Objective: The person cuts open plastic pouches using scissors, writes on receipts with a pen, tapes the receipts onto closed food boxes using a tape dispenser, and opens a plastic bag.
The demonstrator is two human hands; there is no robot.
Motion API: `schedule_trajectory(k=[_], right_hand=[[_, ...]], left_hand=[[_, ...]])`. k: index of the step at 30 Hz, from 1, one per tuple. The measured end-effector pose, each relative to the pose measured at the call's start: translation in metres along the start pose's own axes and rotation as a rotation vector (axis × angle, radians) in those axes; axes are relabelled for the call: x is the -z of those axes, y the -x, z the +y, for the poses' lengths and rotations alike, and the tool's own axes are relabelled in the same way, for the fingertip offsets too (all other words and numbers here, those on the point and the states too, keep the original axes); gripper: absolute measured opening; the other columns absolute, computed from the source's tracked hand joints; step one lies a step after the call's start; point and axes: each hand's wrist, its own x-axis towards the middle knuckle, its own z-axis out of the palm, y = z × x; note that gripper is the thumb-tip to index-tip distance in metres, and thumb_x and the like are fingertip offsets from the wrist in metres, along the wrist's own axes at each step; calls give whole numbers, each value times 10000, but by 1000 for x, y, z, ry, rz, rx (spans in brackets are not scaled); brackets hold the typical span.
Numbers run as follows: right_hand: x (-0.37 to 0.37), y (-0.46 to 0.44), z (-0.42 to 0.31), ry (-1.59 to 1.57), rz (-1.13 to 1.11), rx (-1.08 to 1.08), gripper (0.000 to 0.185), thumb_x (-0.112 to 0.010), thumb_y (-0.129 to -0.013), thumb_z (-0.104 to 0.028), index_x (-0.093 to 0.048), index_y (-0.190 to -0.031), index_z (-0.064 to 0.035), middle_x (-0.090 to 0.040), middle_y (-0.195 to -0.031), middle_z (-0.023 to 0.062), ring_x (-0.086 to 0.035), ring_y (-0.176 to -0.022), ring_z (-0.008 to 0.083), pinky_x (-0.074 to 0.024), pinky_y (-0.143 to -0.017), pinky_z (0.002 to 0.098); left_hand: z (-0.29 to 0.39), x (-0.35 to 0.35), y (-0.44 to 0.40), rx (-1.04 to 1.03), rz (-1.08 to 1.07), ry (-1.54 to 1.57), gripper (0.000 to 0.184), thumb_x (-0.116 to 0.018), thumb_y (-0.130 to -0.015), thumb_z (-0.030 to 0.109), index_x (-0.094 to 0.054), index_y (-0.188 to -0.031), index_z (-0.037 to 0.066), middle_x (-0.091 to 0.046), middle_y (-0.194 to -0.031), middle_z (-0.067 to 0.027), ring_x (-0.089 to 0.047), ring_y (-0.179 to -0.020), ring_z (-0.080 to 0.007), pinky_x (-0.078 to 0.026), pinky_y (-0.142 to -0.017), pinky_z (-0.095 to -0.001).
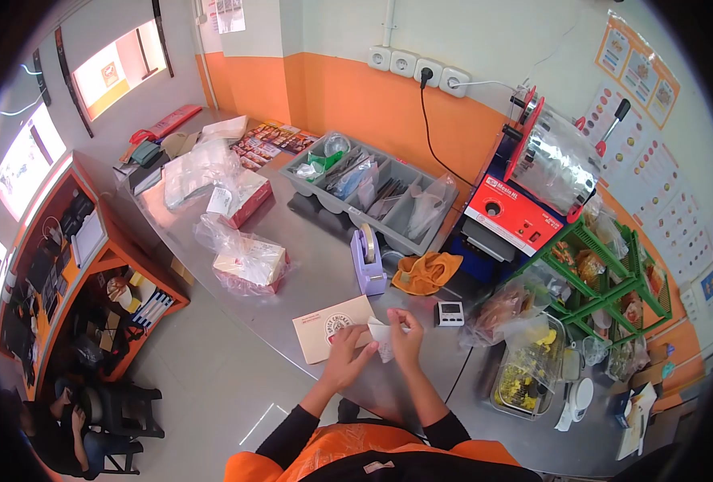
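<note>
A small, folded piece of white paper (380,331) is held up between my hands above the steel table. My right hand (407,344) pinches its upper right side. At its left edge are the curved fingers and thumb of my left hand (345,361), which appear to grip it; the exact contact is too small to see. Under and beside my left hand lies a flat tan card or box (315,328) with a round chicken logo, partly covered by the fingers. Just beyond my hands stands a lilac tape dispenser (368,269).
Right of my hands are a small timer (449,314), an orange cloth (426,274) and a metal tray of yellow food (525,379). A grey divided bin (356,210), red sealing machine (507,215) and green baskets (613,265) stand behind. Bagged boxes (250,263) lie left. A person (63,434) sits lower left.
</note>
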Motion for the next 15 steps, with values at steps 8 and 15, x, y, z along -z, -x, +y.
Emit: schedule_trajectory(k=[8, 15], right_hand=[[-12, 9, -22, -296, -260, -326, 199, -669, -885, -214, -625, -892, -19, -617, -747, 12, -559, -680, 57, -440, -589, 206], [23, 7, -49, -222, -641, -366, 142, -672, -874, -158, -588, -890, -45, -644, -782, 21, -605, -628, 73, -446, -493, 211]], left_hand=[[-16, 5, -21, 434, -40, 882, 228, -563, -942, 165, -540, -1142, 58, -628, -1001, -24, -604, -932, -100, -492, -796, -241], [-18, 25, -18, 359, -149, 1022, 96, -589, -930, 133, -529, -967, 68, -610, -962, -4, -591, -872, -57, -488, -691, -224]])
